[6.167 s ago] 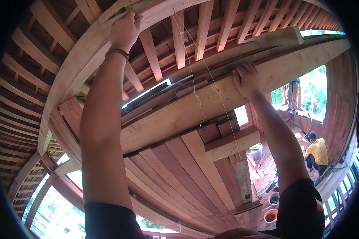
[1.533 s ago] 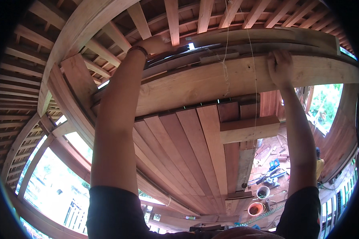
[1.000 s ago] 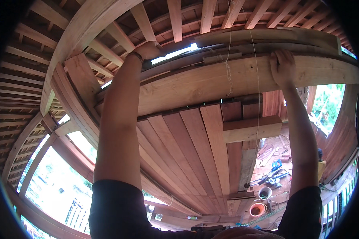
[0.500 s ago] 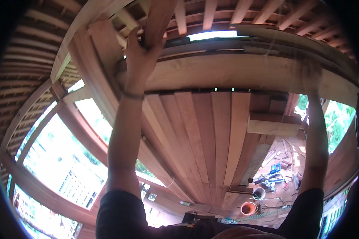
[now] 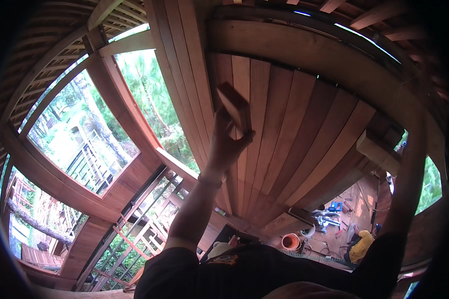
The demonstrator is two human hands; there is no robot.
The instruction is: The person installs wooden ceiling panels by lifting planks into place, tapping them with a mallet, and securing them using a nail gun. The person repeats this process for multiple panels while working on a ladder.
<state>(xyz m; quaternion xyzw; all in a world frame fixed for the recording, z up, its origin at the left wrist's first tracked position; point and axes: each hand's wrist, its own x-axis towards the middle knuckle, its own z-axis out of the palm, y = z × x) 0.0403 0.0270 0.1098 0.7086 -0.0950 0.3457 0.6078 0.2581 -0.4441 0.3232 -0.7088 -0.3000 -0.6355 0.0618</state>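
Observation:
My left hand (image 5: 225, 142) is closed on a short reddish-brown wooden block (image 5: 234, 102), held up in front of a sloping panel of wooden planks (image 5: 284, 144). My right arm reaches up at the right to a long pale curved beam (image 5: 314, 52), where my right hand (image 5: 415, 87) is dark and blurred, its fingers unclear. A short squared timber (image 5: 376, 149) juts from the panel beside that arm.
Below right, a co-worker in a yellow top (image 5: 359, 246) crouches near a power saw (image 5: 329, 219) and an orange bucket (image 5: 291, 242). Framed window openings (image 5: 80, 129) show trees and structures at left. Wooden rafters (image 5: 379, 15) run overhead.
The view has swung down and leftward. My left hand left the upper beam, holding a piece of wood half a second ago, and now holds the block lower, before the planks.

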